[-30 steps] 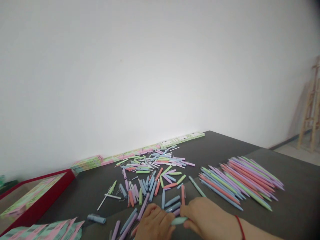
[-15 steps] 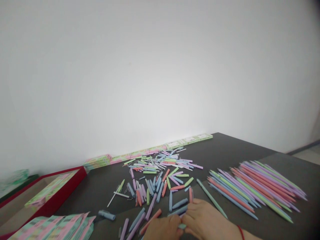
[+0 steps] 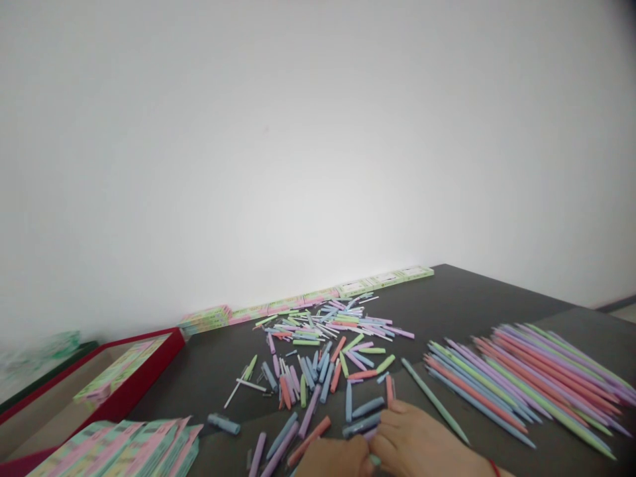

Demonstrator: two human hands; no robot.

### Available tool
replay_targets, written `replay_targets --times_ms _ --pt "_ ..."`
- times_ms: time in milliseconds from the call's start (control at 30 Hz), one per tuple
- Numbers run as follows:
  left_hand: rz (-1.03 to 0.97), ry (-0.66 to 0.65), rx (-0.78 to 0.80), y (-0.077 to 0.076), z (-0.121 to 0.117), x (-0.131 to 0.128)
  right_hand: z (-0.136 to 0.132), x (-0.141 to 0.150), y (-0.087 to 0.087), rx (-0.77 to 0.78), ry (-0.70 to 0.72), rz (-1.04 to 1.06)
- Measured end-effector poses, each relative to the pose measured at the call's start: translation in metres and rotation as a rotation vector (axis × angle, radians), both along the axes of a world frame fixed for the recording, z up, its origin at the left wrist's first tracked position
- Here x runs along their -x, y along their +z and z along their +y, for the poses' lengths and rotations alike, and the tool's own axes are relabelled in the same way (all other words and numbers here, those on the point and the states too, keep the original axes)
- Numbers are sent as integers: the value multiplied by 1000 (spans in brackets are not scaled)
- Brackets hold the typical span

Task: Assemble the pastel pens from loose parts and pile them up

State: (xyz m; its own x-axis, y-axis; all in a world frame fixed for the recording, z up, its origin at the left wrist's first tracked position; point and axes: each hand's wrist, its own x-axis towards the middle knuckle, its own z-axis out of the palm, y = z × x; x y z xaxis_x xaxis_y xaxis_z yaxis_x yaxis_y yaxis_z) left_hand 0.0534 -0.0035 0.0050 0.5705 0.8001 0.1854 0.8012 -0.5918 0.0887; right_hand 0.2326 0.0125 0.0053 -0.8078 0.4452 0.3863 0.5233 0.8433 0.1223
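At the lower edge, my left hand (image 3: 334, 458) and my right hand (image 3: 420, 442) meet with fingers pinched together. Between them shows a small bit of a green pen piece (image 3: 375, 460), mostly hidden by the fingers. Around the hands lie loose blue, purple and coral pen pieces, among them a coral one (image 3: 309, 440) by my left hand and a blue one (image 3: 362, 425) just beyond my fingers. A single long green pen (image 3: 435, 401) rests to the right of my right hand.
Long pastel pens (image 3: 521, 384) lie in rows on the right. Mixed pen parts and white refills (image 3: 332, 324) form a heap farther back. Flat boxes (image 3: 283, 305) line the wall. At left stand a red-edged box (image 3: 149, 368) and pastel packets (image 3: 134, 449).
My hands have drawn together, so less of the green piece shows between them. The whole view has swung left, so the table's things appear farther right.
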Motion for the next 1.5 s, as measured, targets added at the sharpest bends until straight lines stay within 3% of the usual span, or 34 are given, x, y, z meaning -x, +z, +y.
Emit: replay_targets --times_ms 100,200,367,500,767,1033,1200,1367,1500 --pt "-47 -24 70 10 3 3 -3 -2 19 -14 18 -3" --pt "-60 -49 121 20 0 9 -4 -4 28 63 -61 23" --pt "-55 -26 269 28 -5 11 -7 -5 33 203 -123 30" --pt "-84 -10 266 25 -5 10 -9 -7 36 245 -181 92" --pt "-171 4 381 34 -4 13 -6 -9 39 228 -145 92" --pt "-117 52 367 42 -8 12 -3 -14 45 231 -123 100" --pt "-120 78 367 48 -7 13 1 -17 49 255 -183 132" --pt "-185 96 392 50 -6 13 1 -22 53 389 -162 199" --pt "-325 122 413 47 -3 18 3 -30 72 646 -187 438"
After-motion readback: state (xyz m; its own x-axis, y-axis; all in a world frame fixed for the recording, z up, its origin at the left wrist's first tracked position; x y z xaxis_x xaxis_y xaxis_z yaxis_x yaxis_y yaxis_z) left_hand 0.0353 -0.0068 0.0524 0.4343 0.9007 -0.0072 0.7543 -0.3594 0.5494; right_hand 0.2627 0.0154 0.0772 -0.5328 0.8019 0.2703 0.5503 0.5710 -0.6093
